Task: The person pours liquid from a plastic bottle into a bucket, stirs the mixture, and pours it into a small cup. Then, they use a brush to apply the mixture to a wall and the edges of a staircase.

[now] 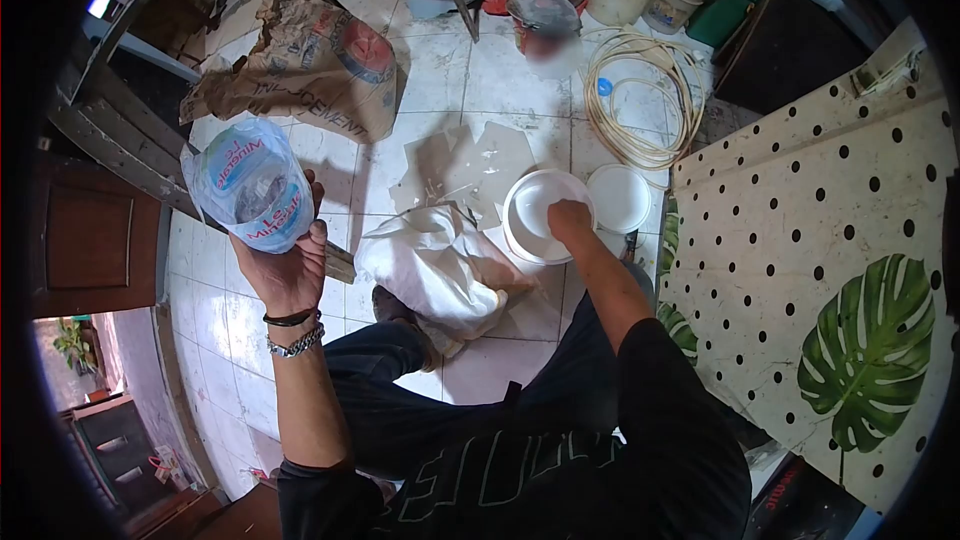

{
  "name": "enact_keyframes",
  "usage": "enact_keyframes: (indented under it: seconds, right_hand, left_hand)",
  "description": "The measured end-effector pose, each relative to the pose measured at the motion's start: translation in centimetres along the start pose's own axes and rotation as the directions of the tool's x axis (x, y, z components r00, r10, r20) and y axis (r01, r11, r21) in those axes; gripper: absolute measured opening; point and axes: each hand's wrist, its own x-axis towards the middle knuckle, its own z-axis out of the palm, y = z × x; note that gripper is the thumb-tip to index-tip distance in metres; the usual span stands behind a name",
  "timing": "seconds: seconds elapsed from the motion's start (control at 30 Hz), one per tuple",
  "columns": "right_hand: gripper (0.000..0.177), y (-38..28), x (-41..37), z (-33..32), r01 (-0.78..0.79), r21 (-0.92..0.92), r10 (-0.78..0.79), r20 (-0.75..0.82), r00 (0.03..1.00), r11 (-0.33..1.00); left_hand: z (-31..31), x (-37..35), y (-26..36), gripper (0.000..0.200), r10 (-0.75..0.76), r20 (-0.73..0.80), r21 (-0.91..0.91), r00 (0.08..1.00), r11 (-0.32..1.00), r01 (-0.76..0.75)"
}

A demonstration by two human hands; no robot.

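The left hand (290, 265) grips a plastic water bottle (250, 185), raised and tilted above the tiled floor (500, 80). The right hand (568, 220) is closed inside a white bucket (530, 230); a white sack (430, 265) lies just beside it.

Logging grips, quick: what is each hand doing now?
Left hand: closed around clear plastic water bottle.
Right hand: inside white round bowl; grip cannot be told.

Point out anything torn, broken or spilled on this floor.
The paper cement bag lies crumpled and torn open on the tiles. Beside the white bowl, pale flat shards lie scattered. Nothing spills from the bottle in the left hand.
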Motion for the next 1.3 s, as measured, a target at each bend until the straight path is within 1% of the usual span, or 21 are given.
enact_keyframes:
  seconds: [0.1,0.2,0.3,0.33,0.43,0.47,0.57,0.6,0.67,0.73,0.77,0.8,0.83,0.87,0.93,1.0,1.07,1.1,1.17,1.27,1.3]
  right_hand:
    - [0.017,-0.5,0.4,0.5,0.079,0.121,-0.072,-0.058,0.996,0.99]
    - [0.017,0.0,2.2,0.3,-0.116,0.095,0.135,-0.224,0.965,0.989]
    - [0.016,-0.4,1.4,1.4,-0.089,-0.06,0.086,-0.039,0.995,0.994]
    - [0.016,-0.4,0.5,1.4,0.056,-0.129,-0.06,-0.028,0.998,0.99]
    - [0.018,-1.4,0.2,0.5,0.081,0.052,-0.072,-0.161,0.984,0.995]
    - [0.018,-1.5,0.6,-0.3,-0.01,0.139,0.042,-0.231,0.972,0.99]
    - [0.016,-0.5,1.7,0.8,-0.177,-0.011,0.174,-0.139,0.975,0.984]
    - [0.017,-0.3,1.0,1.0,-0.125,-0.08,0.117,-0.098,0.988,0.989]
    - [0.018,-1.1,-0.7,-0.3,-0.004,-0.107,0.015,0.099,0.995,0.994]
    - [0.018,-2.0,-1.1,-2.3,0.09,-0.061,-0.068,0.299,0.952,0.994]
    - [0.016,-2.1,-0.6,-2.0,0.041,-0.006,-0.04,0.083,0.996,0.999]
    - [0.015,-2.1,0.1,-0.9,0.006,0.059,0.002,-0.141,0.99,0.998]
    - [0.014,-1.9,1.1,0.5,-0.012,0.129,0.058,-0.359,0.932,0.992]
    - [0.016,-1.3,2.3,1.9,-0.055,0.093,0.093,-0.462,0.882,0.994]
    - [0.019,-0.1,2.9,2.4,-0.092,-0.035,0.074,-0.351,0.933,0.995]
    - [0.016,0.0,1.2,1.1,-0.07,-0.027,0.065,-0.162,0.985,0.997]
    - [0.014,-0.3,-0.1,0.4,0.034,-0.006,-0.034,-0.058,0.998,0.999]
    - [0.014,-0.7,-0.3,0.1,0.043,0.042,-0.042,-0.04,0.998,0.998]
    - [0.016,-0.8,0.6,0.7,-0.049,0.123,0.071,-0.188,0.979,0.991]
    - [0.015,-0.4,1.2,1.0,-0.139,0.062,0.146,-0.121,0.982,0.988]
    - [0.015,-0.8,0.9,0.9,-0.089,0.037,0.092,-0.083,0.992,0.995]
  left_hand:
    - [-0.2,0.0,-0.2,0.073,-0.005,0.014,-0.003,1.0,1.0,0.005]
    - [-0.1,-0.1,-0.3,0.073,-0.019,0.002,-0.009,1.0,1.0,0.019]
    - [0.2,-0.2,-0.3,0.074,-0.004,-0.007,0.015,1.0,1.0,0.004]
    - [0.3,0.0,-0.2,0.074,-0.001,-0.004,0.019,1.0,1.0,0.001]
    - [0.2,-0.3,-0.2,0.074,0.008,-0.018,0.019,1.0,1.0,-0.007]
    - [0.4,-0.3,-0.2,0.074,0.011,-0.022,0.015,1.0,1.0,-0.011]
    - [0.6,-0.4,0.1,0.073,0.021,-0.018,0.003,1.0,1.0,-0.021]
    - [0.6,-0.4,0.2,0.073,0.024,-0.015,-0.003,1.0,1.0,-0.024]
    - [0.1,-0.3,0.4,0.073,0.02,0.036,-0.011,0.999,1.0,-0.02]
    - [0.2,-0.3,0.4,0.072,0.011,0.042,-0.029,0.999,1.0,-0.01]
    - [0.6,-0.3,0.3,0.072,0.006,0.028,-0.042,1.0,0.999,-0.004]
    - [0.9,-0.1,0.2,0.071,0.003,0.018,-0.056,1.0,0.998,-0.002]
    - [1.0,0.0,0.2,0.071,-0.011,-0.004,-0.078,1.0,0.997,0.011]
    - [1.1,-0.1,0.1,0.071,-0.017,-0.015,-0.104,1.0,0.994,0.015]
    - [1.1,0.0,0.0,0.072,-0.017,-0.028,-0.142,0.999,0.99,0.013]
    - [1.1,-0.2,0.2,0.072,-0.016,-0.017,-0.142,1.0,0.99,0.013]
    - [0.8,0.0,0.3,0.072,-0.016,0.006,-0.134,1.0,0.991,0.017]
    - [0.9,-0.1,0.2,0.072,-0.015,-0.011,-0.124,1.0,0.992,0.014]
    - [1.3,-0.1,0.2,0.073,-0.003,-0.03,-0.116,1.0,0.993,0.0]
    - [1.8,-0.3,0.2,0.073,0.007,-0.06,-0.113,0.998,0.994,-0.013]
    - [2.0,-0.2,0.3,0.072,0.0,-0.071,-0.117,0.997,0.993,-0.009]
